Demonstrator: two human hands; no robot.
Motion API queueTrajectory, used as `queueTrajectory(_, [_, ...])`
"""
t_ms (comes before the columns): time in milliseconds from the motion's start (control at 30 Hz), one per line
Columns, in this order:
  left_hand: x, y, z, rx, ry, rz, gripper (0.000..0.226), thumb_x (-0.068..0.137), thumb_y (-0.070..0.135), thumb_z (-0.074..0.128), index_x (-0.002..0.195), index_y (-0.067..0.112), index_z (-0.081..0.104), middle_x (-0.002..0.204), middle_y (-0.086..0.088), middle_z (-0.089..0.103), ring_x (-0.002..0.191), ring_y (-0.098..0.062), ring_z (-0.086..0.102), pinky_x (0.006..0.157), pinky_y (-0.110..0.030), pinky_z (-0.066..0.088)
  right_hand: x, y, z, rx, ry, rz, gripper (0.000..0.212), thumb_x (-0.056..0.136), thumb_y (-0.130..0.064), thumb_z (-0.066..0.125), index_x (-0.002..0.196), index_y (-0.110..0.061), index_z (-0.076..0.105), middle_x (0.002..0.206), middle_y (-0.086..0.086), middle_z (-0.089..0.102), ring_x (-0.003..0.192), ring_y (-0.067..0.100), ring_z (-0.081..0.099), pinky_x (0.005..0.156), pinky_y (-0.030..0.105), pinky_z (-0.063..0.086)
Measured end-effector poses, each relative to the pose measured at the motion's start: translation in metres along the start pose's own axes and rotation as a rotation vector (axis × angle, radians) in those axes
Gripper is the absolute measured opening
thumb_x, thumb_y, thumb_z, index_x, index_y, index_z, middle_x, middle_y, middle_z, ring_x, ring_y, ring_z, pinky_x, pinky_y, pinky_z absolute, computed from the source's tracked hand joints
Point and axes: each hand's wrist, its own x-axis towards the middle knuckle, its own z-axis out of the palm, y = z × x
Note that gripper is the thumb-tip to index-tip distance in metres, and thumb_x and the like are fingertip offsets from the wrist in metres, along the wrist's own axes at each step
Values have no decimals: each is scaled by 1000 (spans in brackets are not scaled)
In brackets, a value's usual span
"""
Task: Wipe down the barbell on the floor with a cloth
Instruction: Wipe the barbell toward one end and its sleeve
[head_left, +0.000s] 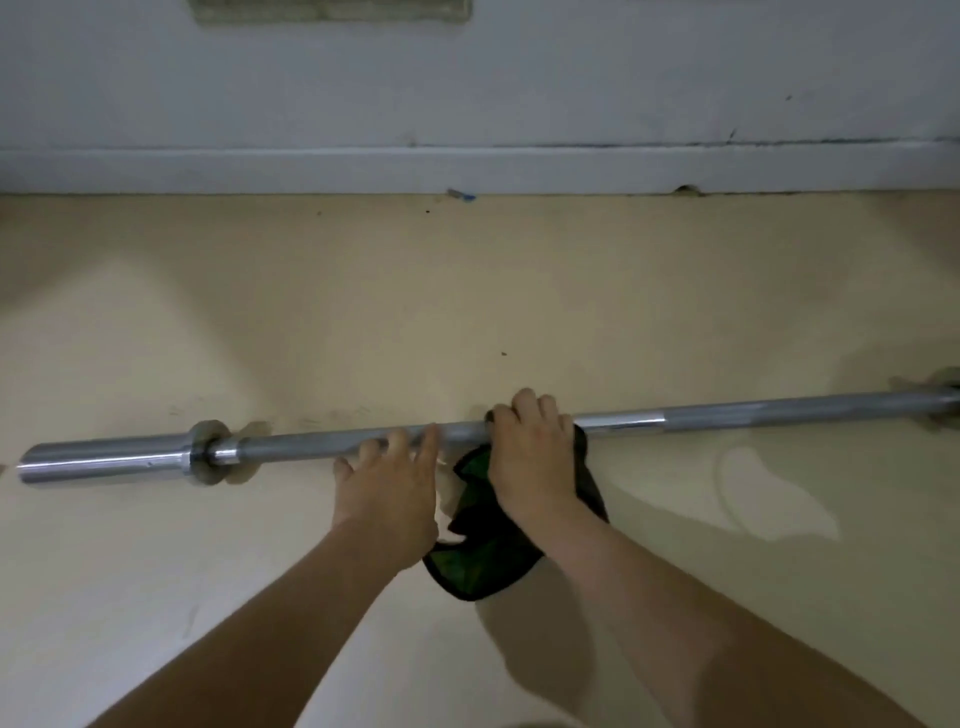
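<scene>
A bare steel barbell lies across the beige floor, its left sleeve and collar at the left and its right end running out of view. My right hand curls over the middle of the shaft with a dark green cloth wrapped under it; the cloth's loose end hangs down toward me. My left hand sits just left of it, fingers spread and relaxed, fingertips touching the shaft.
A white wall with a baseboard runs along the far side of the floor. A small blue scrap lies at the wall's foot. The beige floor stretches between wall and bar.
</scene>
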Motion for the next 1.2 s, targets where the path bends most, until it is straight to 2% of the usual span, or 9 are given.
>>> queueTrajectory(133, [0,4,-9,-2,-32,-43,86,80,31,57,146,28,3,139,-5,31,126,-27,34,93,-46,44,2,18,-7,24,-79,-201,13,68,-10,70,76,-17,63,81,4,54,76,26,51,63,35,35])
queueTrajectory(267, [3,11,-13,-36,-1,-45,80,81,26,57,147,24,10,142,-4,33,130,-24,31,97,-38,44,9,116,-42,-41,47,128,8,78,-13,61,79,-13,69,76,11,55,74,34,53,63,37,35])
queueTrajectory(367, [7,30,-14,-106,1,-72,71,81,22,57,142,13,22,140,-6,34,131,-22,30,98,-33,42,14,111,-39,-32,28,267,9,79,-8,62,73,-7,68,77,12,53,76,33,50,65,36,29])
queueTrajectory(500, [7,43,-12,11,-60,-110,76,86,27,53,145,4,12,150,-14,24,136,-25,29,103,-33,38,7,30,-16,76,-152,-29,7,69,-9,67,74,-14,64,85,8,54,83,31,50,67,38,36])
queueTrajectory(633, [5,35,-19,78,-57,-67,72,87,34,53,144,8,17,145,-8,33,128,-22,39,90,-34,46,14,52,-21,80,-175,-160,5,70,-12,67,70,-15,63,81,6,54,79,29,51,65,34,27])
queueTrajectory(800, [5,42,-15,154,-37,-46,68,89,31,47,142,0,18,140,-14,37,124,-23,43,90,-31,47,14,154,-50,-61,32,142,8,79,-15,67,72,-11,68,77,9,55,77,32,52,65,35,30])
queueTrajectory(933, [2,49,-14,188,-27,-39,69,88,27,47,142,-4,16,140,-19,37,122,-25,45,90,-29,47,4,123,-42,-27,100,304,4,77,-6,67,74,-8,68,80,11,54,77,32,50,67,38,37])
queueTrajectory(1100, [-5,41,-12,123,-35,-3,76,90,31,47,145,-2,7,149,-22,22,129,-26,39,94,-29,44,-5,12,-14,134,-179,9,10,73,-8,67,81,-14,66,89,6,55,85,29,50,69,36,38])
queueTrajectory(1200, [-9,27,-8,-14,-45,52,74,86,29,50,145,7,13,150,-15,21,125,-23,44,91,-29,46,11,-17,-32,610,-531,101,14,85,-13,64,95,-12,74,97,6,66,91,24,59,78,33,49])
